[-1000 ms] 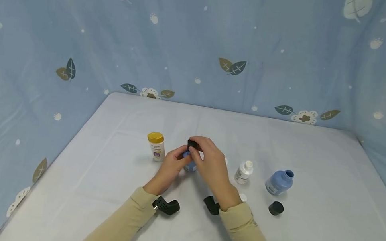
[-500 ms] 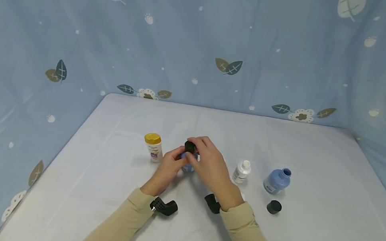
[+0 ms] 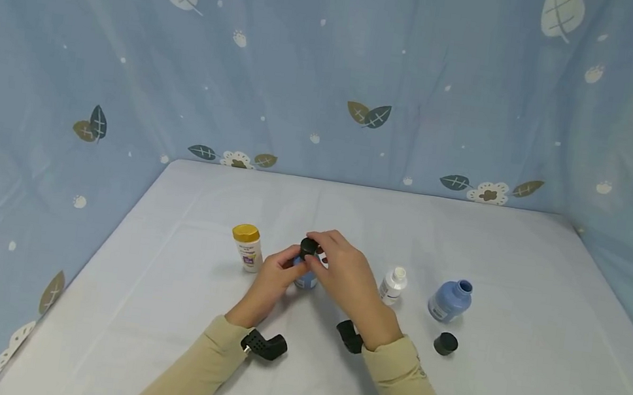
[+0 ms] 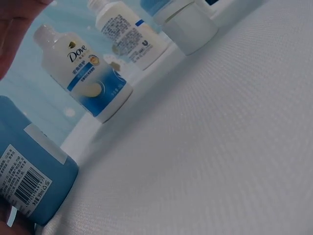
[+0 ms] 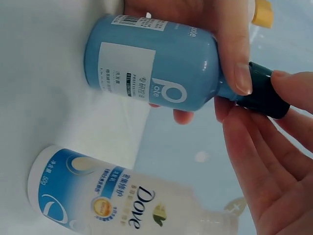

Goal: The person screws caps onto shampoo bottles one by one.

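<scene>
A blue bottle (image 5: 146,63) stands on the table in front of me. My left hand (image 3: 272,281) grips it around its upper body and neck, with the thumb lying along the neck near the cap. On the bottle's mouth sits a black cap (image 5: 264,90), slightly tilted in the right wrist view. My right hand (image 3: 345,273) pinches this cap between thumb and fingertips. Close by, a white Dove bottle (image 5: 117,191) stands without a cap, mostly hidden behind my right hand in the head view.
A white bottle with a yellow cap (image 3: 247,251) stands left of my hands. To the right are a white bottle (image 3: 393,286), an uncapped blue bottle (image 3: 450,301) and a loose black cap (image 3: 445,344). A patterned blue curtain (image 3: 285,68) rises behind the white-covered table (image 3: 163,284).
The head view has shifted slightly, moving the scene a little left and down. Both hands stay at the blue bottle and its cap, with only small finger movement.
</scene>
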`<state>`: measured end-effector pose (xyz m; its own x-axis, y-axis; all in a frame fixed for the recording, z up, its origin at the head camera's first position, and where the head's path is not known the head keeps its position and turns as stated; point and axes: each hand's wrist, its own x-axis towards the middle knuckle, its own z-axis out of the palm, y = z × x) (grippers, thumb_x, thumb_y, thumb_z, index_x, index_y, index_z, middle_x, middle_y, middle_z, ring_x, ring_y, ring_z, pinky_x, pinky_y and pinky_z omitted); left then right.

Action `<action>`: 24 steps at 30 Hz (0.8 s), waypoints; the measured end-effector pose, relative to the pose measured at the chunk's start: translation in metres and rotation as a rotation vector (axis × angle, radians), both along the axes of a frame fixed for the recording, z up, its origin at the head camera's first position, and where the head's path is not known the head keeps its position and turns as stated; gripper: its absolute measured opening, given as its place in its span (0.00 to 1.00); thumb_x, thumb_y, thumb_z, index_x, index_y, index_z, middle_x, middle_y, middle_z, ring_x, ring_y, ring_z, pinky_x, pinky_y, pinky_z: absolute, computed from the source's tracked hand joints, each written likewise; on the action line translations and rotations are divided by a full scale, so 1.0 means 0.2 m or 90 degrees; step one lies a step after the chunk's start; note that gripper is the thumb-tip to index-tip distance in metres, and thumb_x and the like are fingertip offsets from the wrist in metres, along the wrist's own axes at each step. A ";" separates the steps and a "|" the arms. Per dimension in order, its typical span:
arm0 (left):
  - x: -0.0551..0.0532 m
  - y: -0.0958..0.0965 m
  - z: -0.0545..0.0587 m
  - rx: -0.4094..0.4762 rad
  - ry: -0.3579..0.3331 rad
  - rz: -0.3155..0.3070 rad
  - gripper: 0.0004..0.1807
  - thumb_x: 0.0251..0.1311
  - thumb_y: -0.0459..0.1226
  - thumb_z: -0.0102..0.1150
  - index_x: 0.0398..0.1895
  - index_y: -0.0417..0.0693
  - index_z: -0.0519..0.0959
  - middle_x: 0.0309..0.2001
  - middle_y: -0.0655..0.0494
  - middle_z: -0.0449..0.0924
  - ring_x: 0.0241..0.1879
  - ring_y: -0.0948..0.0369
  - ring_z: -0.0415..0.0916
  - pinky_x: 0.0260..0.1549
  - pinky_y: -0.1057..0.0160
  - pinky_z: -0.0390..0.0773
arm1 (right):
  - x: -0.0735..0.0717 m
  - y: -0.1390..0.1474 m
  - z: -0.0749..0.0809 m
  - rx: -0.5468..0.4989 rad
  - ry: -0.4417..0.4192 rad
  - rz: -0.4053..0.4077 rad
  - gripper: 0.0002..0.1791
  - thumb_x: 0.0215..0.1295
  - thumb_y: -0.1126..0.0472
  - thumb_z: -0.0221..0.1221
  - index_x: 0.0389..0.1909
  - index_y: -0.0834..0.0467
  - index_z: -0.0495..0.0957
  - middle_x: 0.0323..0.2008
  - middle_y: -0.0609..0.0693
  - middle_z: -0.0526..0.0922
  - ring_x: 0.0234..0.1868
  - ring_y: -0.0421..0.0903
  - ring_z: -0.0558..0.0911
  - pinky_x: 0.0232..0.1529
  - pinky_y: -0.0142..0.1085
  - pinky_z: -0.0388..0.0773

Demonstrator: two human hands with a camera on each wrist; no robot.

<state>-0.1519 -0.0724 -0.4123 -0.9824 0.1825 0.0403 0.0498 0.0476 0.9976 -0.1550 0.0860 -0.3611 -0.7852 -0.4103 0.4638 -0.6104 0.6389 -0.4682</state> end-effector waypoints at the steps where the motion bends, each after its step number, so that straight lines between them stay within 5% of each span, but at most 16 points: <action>1: 0.00 0.00 0.00 0.002 0.001 0.000 0.16 0.56 0.41 0.57 0.48 0.46 0.76 0.46 0.55 0.76 0.44 0.60 0.70 0.43 0.63 0.69 | 0.00 0.00 0.00 0.000 0.002 -0.003 0.19 0.56 0.59 0.60 0.50 0.55 0.74 0.43 0.46 0.75 0.34 0.41 0.78 0.31 0.30 0.73; 14: -0.02 0.00 -0.02 0.011 0.009 -0.011 0.16 0.57 0.39 0.57 0.48 0.45 0.76 0.48 0.54 0.75 0.45 0.60 0.70 0.43 0.64 0.70 | -0.01 0.02 -0.01 0.051 0.036 -0.010 0.26 0.53 0.58 0.63 0.54 0.52 0.71 0.45 0.44 0.72 0.32 0.37 0.75 0.25 0.28 0.69; 24: -0.06 -0.01 -0.13 0.006 0.021 -0.014 0.15 0.56 0.41 0.57 0.48 0.54 0.77 0.47 0.56 0.76 0.45 0.60 0.70 0.43 0.63 0.70 | -0.04 0.05 -0.01 0.023 -0.018 0.041 0.25 0.57 0.61 0.59 0.57 0.53 0.69 0.46 0.42 0.75 0.26 0.34 0.69 0.23 0.26 0.67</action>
